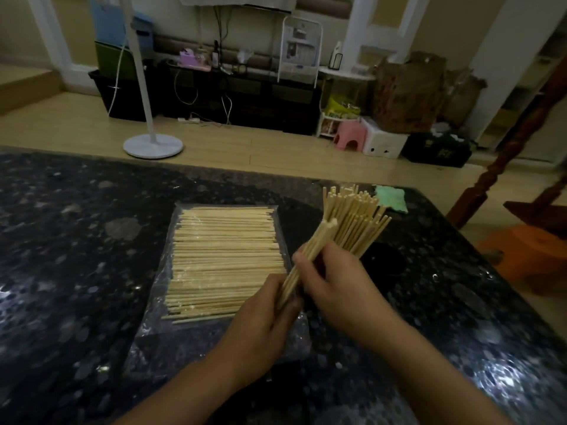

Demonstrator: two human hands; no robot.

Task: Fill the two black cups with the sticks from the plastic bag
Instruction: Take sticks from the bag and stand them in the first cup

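On the dark speckled worktop [76, 240] a clear plastic bag [214, 302] lies flat, with a wide layer of sticks [224, 259] lying crosswise on it. At the bag's right edge both hands hold a small bundle [306, 259] slanting up and away: the left hand [264, 314] has its fingers curled round the lower end, and the right hand [331, 280] pinches it higher up. Just beyond the hands, one black cup [383, 262] is packed with fanned-out sticks. A green cloth [391, 197] lies at the far edge.

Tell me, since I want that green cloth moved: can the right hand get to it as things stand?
Probably not right away: the right hand holds a bundle of sticks, and the upright sticks stand between it and the green cloth.
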